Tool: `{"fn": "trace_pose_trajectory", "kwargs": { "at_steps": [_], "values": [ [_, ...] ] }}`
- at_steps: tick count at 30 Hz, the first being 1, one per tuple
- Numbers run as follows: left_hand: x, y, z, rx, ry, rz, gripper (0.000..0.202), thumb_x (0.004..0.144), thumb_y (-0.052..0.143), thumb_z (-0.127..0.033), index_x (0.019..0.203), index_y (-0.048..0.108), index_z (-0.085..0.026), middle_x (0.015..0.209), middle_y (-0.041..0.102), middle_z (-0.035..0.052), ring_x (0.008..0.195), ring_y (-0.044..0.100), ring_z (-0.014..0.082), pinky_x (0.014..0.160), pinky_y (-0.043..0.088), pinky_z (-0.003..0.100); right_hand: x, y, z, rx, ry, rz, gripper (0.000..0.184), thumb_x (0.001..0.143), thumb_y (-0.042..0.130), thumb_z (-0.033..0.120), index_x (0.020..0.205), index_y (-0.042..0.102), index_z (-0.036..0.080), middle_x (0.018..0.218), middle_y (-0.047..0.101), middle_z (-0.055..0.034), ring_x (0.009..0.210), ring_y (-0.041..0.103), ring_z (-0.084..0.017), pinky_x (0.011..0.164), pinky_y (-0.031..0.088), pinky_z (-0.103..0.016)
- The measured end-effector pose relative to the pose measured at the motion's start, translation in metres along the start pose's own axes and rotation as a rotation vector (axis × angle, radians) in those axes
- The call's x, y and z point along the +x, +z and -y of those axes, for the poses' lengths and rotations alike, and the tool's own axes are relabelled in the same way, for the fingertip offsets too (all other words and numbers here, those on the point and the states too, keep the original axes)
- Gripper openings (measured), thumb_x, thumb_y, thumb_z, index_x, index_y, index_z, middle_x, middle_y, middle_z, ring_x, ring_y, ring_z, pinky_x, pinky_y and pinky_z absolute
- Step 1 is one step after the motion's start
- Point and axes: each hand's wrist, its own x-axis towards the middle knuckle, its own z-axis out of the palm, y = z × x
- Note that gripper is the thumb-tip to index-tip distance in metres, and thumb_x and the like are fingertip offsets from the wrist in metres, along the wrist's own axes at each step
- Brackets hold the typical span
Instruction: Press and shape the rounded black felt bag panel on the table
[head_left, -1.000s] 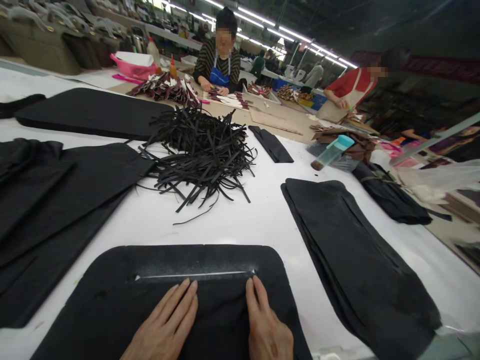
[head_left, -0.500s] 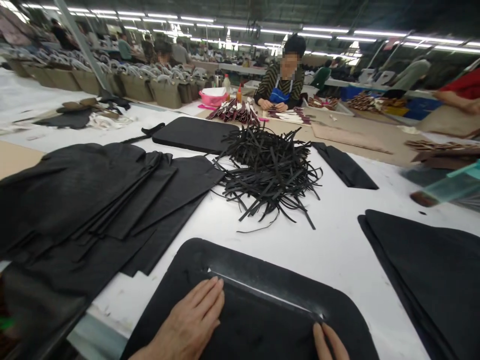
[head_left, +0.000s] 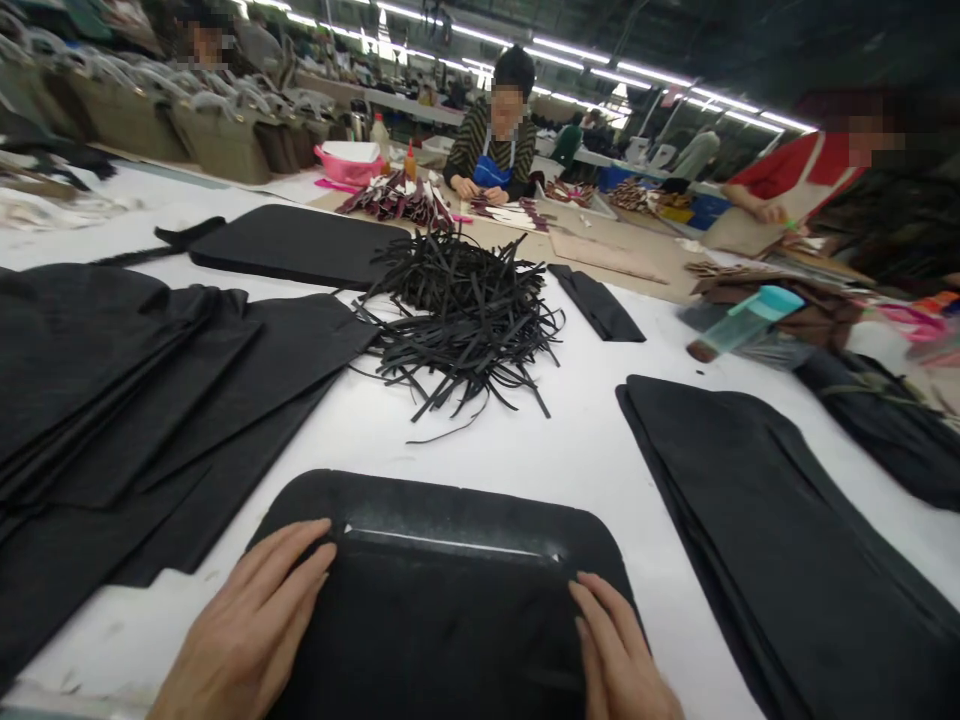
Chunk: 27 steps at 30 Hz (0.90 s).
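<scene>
A black panel with rounded corners (head_left: 450,600) lies flat on the white table (head_left: 570,440) right in front of me. A thin pale slit line runs across its upper part. My left hand (head_left: 251,625) rests flat on the panel's left side, fingers stretched out near the slit's left end. My right hand (head_left: 619,655) lies flat on the right side, fingertips just below the slit's right end. Neither hand holds anything.
Black fabric sheets (head_left: 127,390) are stacked at the left, another stack (head_left: 772,540) at the right. A heap of black strips (head_left: 465,305) sits mid-table, with a black pad (head_left: 292,245) behind it. A teal-capped bottle (head_left: 739,320) lies far right. Other people work at the far tables.
My hands have spread apart along the panel, the left to the left edge and the right to the right edge. The camera swung left and back toward centre.
</scene>
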Motion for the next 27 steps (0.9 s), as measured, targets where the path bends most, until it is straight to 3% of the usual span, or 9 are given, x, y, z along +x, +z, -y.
{"fn": "trace_pose_trajectory", "kwargs": {
  "at_steps": [3, 6, 8, 11, 13, 17, 20, 23, 27],
  "values": [
    [0.004, 0.005, -0.029, -0.362, -0.21, 0.204, 0.026, 0.088, 0.05, -0.034, 0.112, 0.059, -0.03, 0.115, 0.061, -0.0013, 0.105, 0.057, 0.0162, 0.094, 0.047, 0.022, 0.017, -0.009, 0.029, 0.211, -0.08, 0.017, 0.023, 0.09, 0.044, 0.02, 0.108, 0.059, 0.022, 0.108, 0.062, -0.0061, 0.099, 0.062, -0.017, 0.083, 0.051, -0.021],
    [0.023, 0.006, -0.067, -0.667, -0.526, 0.528, 0.03, 0.088, 0.047, -0.043, 0.115, 0.058, -0.035, 0.116, 0.061, -0.004, 0.106, 0.057, 0.0163, 0.093, 0.047, 0.024, 0.034, -0.005, 0.059, 0.348, -0.089, -0.019, 0.023, 0.09, 0.044, 0.017, 0.108, 0.058, 0.023, 0.106, 0.063, -0.0043, 0.099, 0.061, -0.014, 0.087, 0.048, -0.019],
    [0.041, 0.006, -0.085, -0.847, -0.619, 0.66, 0.033, 0.084, 0.048, -0.043, 0.114, 0.059, -0.031, 0.114, 0.061, -0.0015, 0.103, 0.057, 0.0183, 0.091, 0.046, 0.026, 0.041, 0.0, 0.074, 0.41, -0.088, -0.05, 0.023, 0.09, 0.043, 0.016, 0.107, 0.058, 0.022, 0.104, 0.063, -0.0041, 0.098, 0.061, -0.014, 0.086, 0.049, -0.019],
    [0.055, 0.011, -0.094, -1.045, -0.677, 0.795, 0.024, 0.076, 0.052, -0.039, 0.082, 0.065, -0.019, 0.077, 0.065, 0.0012, 0.076, 0.058, 0.0167, 0.07, 0.045, 0.022, 0.044, 0.008, 0.084, 0.448, -0.074, -0.087, 0.022, 0.09, 0.043, 0.016, 0.105, 0.059, 0.022, 0.104, 0.062, -0.0051, 0.097, 0.061, -0.014, 0.085, 0.048, -0.02],
    [0.054, 0.016, -0.091, -1.156, -0.73, 0.859, 0.025, 0.072, 0.053, -0.041, 0.067, 0.058, -0.016, 0.054, 0.052, -0.0018, 0.055, 0.048, 0.0127, 0.055, 0.037, 0.021, 0.044, 0.012, 0.085, 0.459, -0.1, -0.065, 0.022, 0.091, 0.042, 0.017, 0.104, 0.059, 0.021, 0.104, 0.062, -0.0062, 0.094, 0.061, -0.014, 0.083, 0.048, -0.019],
    [0.045, 0.014, -0.075, -1.048, -0.794, 0.859, 0.03, 0.075, 0.048, -0.046, 0.069, 0.054, -0.017, 0.056, 0.043, -0.0036, 0.052, 0.041, 0.012, 0.05, 0.031, 0.022, 0.042, 0.008, 0.074, 0.461, -0.112, 0.309, 0.019, 0.09, 0.046, 0.026, 0.085, 0.063, 0.021, 0.075, 0.062, 0.0, 0.067, 0.06, -0.012, 0.064, 0.046, -0.016],
    [0.044, 0.0, -0.053, -0.765, -0.769, 0.747, 0.033, 0.079, 0.043, -0.049, 0.074, 0.057, -0.02, 0.067, 0.047, -0.0016, 0.068, 0.047, 0.0155, 0.06, 0.037, 0.022, 0.042, -0.004, 0.056, 0.347, 0.089, 0.599, 0.022, 0.083, 0.054, 0.034, 0.067, 0.063, 0.022, 0.063, 0.059, 0.0037, 0.062, 0.056, -0.012, 0.06, 0.041, -0.016],
    [0.047, -0.011, -0.031, -0.679, -0.776, 0.693, 0.034, 0.079, 0.043, -0.05, 0.071, 0.056, -0.02, 0.064, 0.046, -0.002, 0.064, 0.046, 0.015, 0.058, 0.036, 0.022, 0.047, -0.017, 0.032, 0.322, 0.259, 0.677, 0.025, 0.08, 0.054, 0.038, 0.063, 0.061, 0.021, 0.063, 0.056, 0.0034, 0.066, 0.053, -0.014, 0.06, 0.039, -0.018],
    [0.057, -0.012, -0.014, -0.695, -0.877, 0.558, 0.03, 0.074, 0.049, -0.047, 0.068, 0.054, -0.018, 0.055, 0.042, -0.0039, 0.052, 0.04, 0.0121, 0.046, 0.029, 0.021, 0.06, -0.024, 0.005, 0.399, 0.312, 0.619, 0.03, 0.084, 0.045, 0.041, 0.065, 0.054, 0.019, 0.06, 0.046, 0.0035, 0.063, 0.046, -0.014, 0.058, 0.036, -0.02]
  ]
}}
